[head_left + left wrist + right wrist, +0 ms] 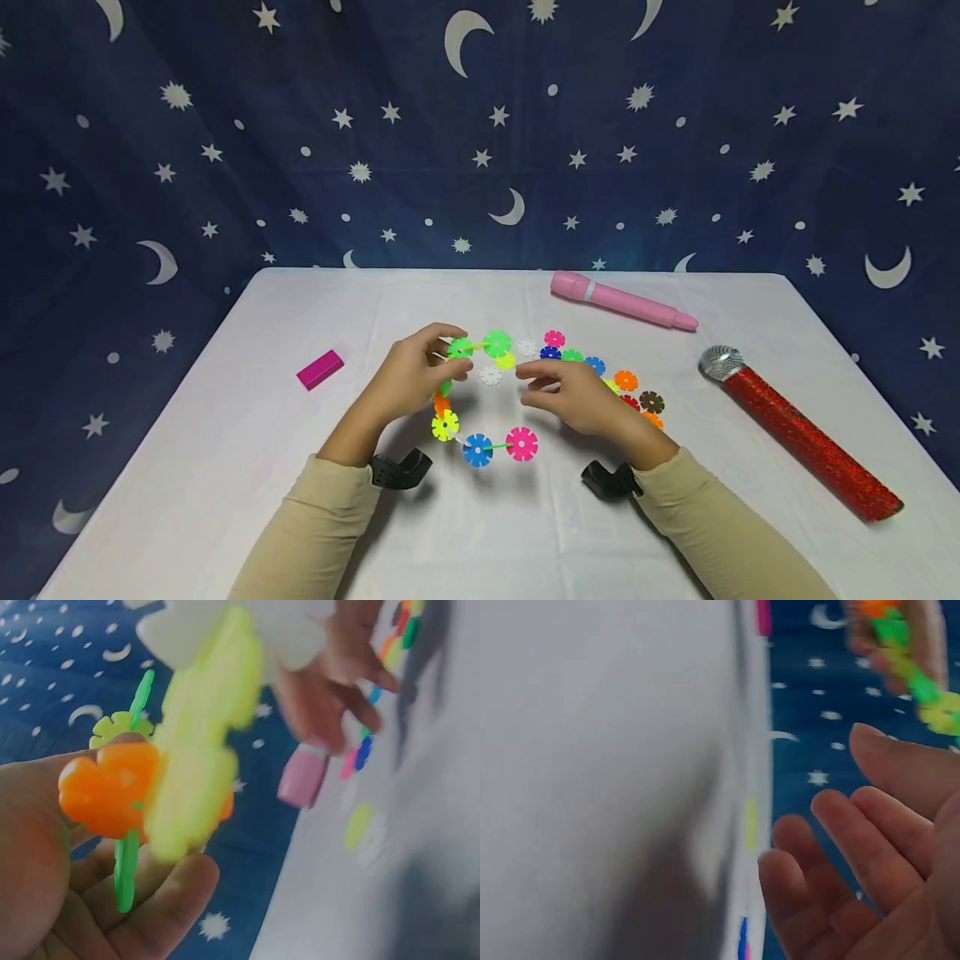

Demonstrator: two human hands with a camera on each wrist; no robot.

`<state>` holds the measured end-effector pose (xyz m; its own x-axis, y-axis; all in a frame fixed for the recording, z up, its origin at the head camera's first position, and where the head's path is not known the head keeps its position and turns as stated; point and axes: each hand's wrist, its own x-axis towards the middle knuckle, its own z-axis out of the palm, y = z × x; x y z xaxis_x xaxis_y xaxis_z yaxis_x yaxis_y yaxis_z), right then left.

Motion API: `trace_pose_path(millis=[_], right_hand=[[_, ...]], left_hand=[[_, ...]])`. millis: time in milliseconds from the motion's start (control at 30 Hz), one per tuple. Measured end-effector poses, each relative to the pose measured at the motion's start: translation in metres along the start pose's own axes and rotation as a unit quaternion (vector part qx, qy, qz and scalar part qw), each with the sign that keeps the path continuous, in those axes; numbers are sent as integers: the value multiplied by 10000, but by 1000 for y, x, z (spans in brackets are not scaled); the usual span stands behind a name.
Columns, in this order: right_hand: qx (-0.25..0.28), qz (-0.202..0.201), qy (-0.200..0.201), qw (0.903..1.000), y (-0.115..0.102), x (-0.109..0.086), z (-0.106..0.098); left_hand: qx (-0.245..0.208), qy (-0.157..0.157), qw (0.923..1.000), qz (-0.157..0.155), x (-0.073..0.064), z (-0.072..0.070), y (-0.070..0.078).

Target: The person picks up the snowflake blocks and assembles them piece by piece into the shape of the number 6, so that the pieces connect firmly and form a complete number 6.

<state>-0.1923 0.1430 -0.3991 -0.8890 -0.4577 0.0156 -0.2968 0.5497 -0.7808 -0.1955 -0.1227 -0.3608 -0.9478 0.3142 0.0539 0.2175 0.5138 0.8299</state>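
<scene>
My left hand (408, 375) grips a curved chain of interlocking plastic snowflake discs (445, 425), lifted over the white table. Green discs (497, 343) sit at its upper end, with orange and yellow ones down the side. A blue disc (477, 450) and a pink disc (522, 444) form the lower end. In the left wrist view, fingers and thumb close around an orange disc (112, 791); a blurred yellow disc (199, 750) is nearer the camera. To the right, my right hand (573, 396) hovers with relaxed, spread fingers (870, 847), holding nothing.
Loose white (491, 376) and yellow discs (506, 361) lie between the hands. Several coloured discs (626, 381) spread beyond the right hand. A pink marker-shaped stick (630, 303) lies at the back, a red glittery microphone (810, 442) at right, a magenta block (321, 369) at left.
</scene>
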Motion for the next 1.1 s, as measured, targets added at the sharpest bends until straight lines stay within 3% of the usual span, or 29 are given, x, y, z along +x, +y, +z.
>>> trace_pose_path(millis=[133,333,567,800,933,1100], right_hand=[[-708,89,-286,9970,-2,17,7],[-1059,-17,-683,9920,-8,37,12],[-1581,-305,-937,9825,-8,40,15],[-2129,-136,-880,9730,-6,24,-3],[-2055,-27,-607,9768,-2,16,-10],[-1984,-58,-261,9798,3,14,-4]], left_hand=[[-30,104,9999,-104,-1,-13,-2],[-23,21,10000,-89,-1,-17,-1],[-26,4,10000,-93,-1,-17,-3],[-52,-101,9999,-111,0,-16,-2],[-129,-248,9995,-109,1,-14,-4],[-227,-517,9982,-181,0,-12,-6]])
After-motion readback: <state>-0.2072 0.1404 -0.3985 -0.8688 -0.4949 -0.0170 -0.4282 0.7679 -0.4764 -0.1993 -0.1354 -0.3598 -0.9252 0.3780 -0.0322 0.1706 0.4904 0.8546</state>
